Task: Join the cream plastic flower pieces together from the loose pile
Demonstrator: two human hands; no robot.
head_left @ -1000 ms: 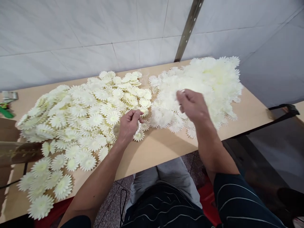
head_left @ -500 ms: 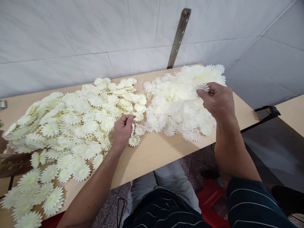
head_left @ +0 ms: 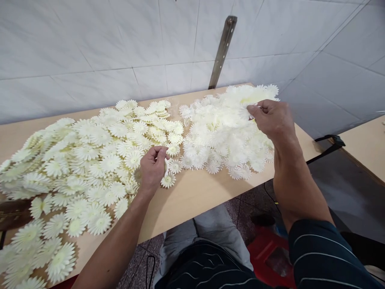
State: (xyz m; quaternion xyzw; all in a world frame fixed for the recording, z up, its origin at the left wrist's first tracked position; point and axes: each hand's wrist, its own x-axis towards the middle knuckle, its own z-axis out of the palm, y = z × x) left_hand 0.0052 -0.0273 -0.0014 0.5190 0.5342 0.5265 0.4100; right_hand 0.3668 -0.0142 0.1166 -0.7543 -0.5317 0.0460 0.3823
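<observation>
The right hand (head_left: 272, 118) pinches one thin, cream-white plastic daisy petal disc (head_left: 251, 109) over the heaped right pile (head_left: 224, 132); light, floppy, best gripped by its rim. The left hand (head_left: 152, 168) pinches another flower (head_left: 166, 165) on the wooden bench (head_left: 192, 196).

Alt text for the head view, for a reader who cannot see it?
A person's left hand pinches a cream daisy-shaped piece at the edge of a flat spread of flower pieces, while the right hand grips one over a heaped white pile. Both lie on a wooden table against a white tiled wall.
</observation>
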